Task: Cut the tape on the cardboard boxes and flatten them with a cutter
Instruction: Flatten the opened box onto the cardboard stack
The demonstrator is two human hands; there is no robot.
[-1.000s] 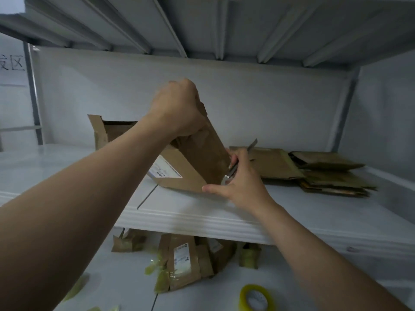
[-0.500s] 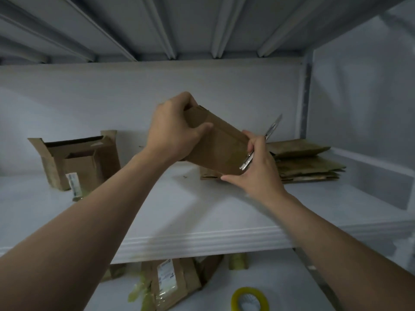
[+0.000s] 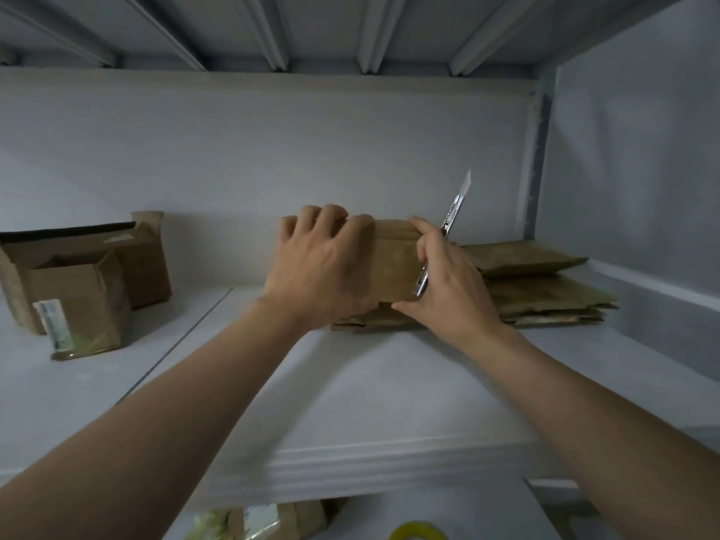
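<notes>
Your left hand point(image 3: 323, 263) grips the flattened box point(image 3: 393, 263) from its left side. The fingers are curled over the top edge and the palm covers most of the face. The box stands nearly upright, held just above the near end of the stack of flattened boxes point(image 3: 545, 282) at the right of the shelf point(image 3: 389, 403).

Your right hand point(image 3: 448, 290) does two jobs. The forefinger hooks over the box's top right corner and the thumb braces the lower edge. The other fingers are closed round the cutter point(image 3: 454, 212), trapping its handle against the box's right edge. The blade is extended and points up and away from both hands, well clear of the cardboard. I judge this a carrying hold, not a cutting one.

The two-handed pinch appears meant to keep the panels collapsed while the piece goes onto the stack. This box looks finished, with only its placing left.

Two standing boxes point(image 3: 89, 302) remain at the left of the shelf, well apart from the stack. I cannot tell whether their tape is cut.

Risk: an exposed blade close to your own forefinger. Retract it or set it down before you press the box flat.

A yellow tape roll point(image 3: 419, 532) lies below the shelf.
</notes>
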